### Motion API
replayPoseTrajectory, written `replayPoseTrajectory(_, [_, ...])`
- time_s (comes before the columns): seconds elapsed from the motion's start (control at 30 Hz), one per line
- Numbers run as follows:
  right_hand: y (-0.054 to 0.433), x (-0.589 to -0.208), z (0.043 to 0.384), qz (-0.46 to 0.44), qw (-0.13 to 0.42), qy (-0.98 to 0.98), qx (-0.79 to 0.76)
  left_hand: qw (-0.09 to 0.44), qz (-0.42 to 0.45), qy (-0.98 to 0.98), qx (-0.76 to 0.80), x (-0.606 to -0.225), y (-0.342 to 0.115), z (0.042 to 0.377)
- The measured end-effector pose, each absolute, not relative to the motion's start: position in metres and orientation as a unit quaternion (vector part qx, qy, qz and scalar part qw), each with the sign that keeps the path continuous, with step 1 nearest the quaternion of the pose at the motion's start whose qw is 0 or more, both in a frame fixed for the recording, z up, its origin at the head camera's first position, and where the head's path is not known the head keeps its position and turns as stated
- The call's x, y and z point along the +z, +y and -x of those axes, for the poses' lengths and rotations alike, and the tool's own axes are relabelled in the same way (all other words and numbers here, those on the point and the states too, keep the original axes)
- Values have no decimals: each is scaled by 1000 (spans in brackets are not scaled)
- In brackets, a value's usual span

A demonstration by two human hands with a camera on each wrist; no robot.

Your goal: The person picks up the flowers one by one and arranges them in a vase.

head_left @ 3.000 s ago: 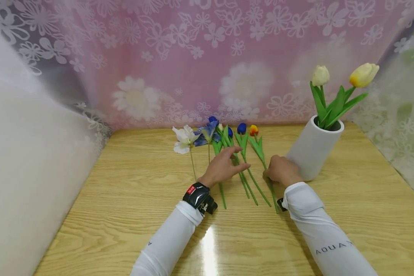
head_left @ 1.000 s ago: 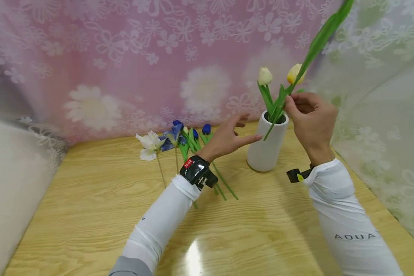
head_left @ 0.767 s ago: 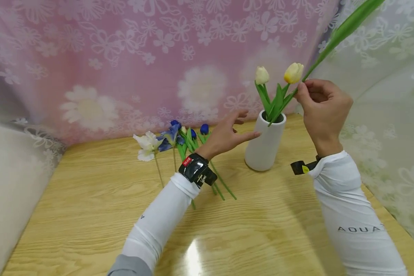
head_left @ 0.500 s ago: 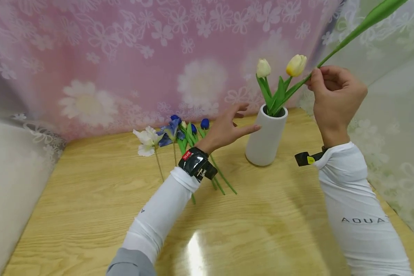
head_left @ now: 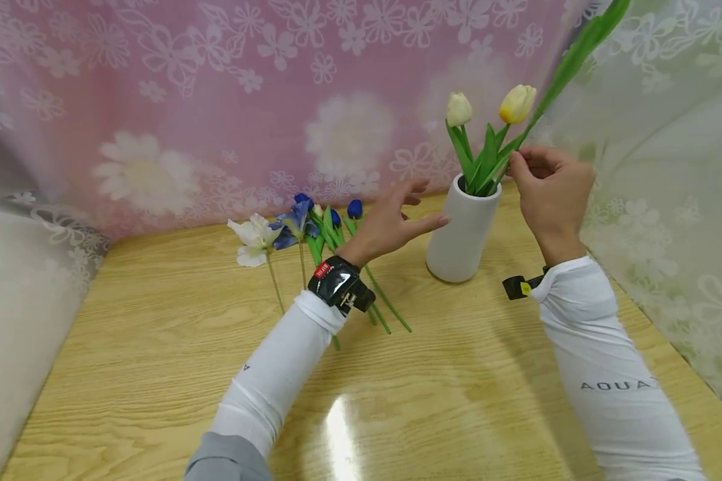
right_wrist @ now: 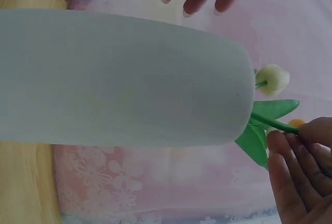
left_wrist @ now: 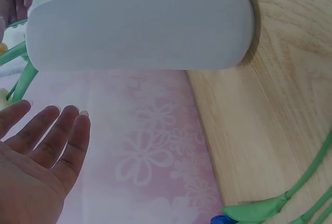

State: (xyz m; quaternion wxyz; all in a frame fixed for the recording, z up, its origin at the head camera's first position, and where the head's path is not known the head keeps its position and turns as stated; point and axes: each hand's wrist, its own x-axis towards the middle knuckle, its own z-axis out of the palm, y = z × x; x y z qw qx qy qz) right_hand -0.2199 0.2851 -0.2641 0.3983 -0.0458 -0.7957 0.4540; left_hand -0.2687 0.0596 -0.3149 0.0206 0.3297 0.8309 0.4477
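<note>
My right hand (head_left: 550, 194) pinches a long green tulip stem (right_wrist: 277, 124) between thumb and fingertips. The stem's lower end enters the mouth of the white vase (head_left: 464, 234); its bloom lies above the head view's top edge. Two artificial tulips stand in the vase: a cream tulip (head_left: 459, 109) and a yellow-tinged tulip (head_left: 517, 104). On the vase's left side my left hand (head_left: 388, 224) hovers with fingers spread, holding nothing. In the left wrist view its fingers (left_wrist: 54, 136) are loosely extended near the vase's upper end.
Left of the vase, several flowers lie on the wooden table (head_left: 174, 347): a white flower (head_left: 254, 237), a blue flower (head_left: 297, 224), blue tulips (head_left: 355, 209) and green stems. Behind them hangs a pink floral curtain (head_left: 247, 120); a pale curtain (head_left: 686, 220) borders the right side.
My right hand took the orange-red tulip from the table and raised it to the vase. Lately it moved left and down, the stem becoming steeper. My left hand shifted from the flowers toward the vase.
</note>
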Motion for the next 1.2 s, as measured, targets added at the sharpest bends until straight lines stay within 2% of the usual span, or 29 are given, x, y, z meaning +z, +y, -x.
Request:
replayPoseTrajectory(0.27, [282,-273,218,78,335,-841,417,23,-326,835,443,-327,48,268])
replayPoseTrajectory(0.5, [276,-281,217,52,327,-846,417,25,-314,835,450,-336,39,266])
replayPoseTrajectory(0.8, [254,-293,210,-56,319,-836,442,30,-289,844,450,-349,23,264])
replayPoseTrajectory(1.03, [234,-314,208,-151,272,-855,414,47,-277,848,449,-363,11,262])
replayPoseTrajectory(1.2, [221,-336,209,-177,229,-863,414,58,-269,853,444,-376,2,260])
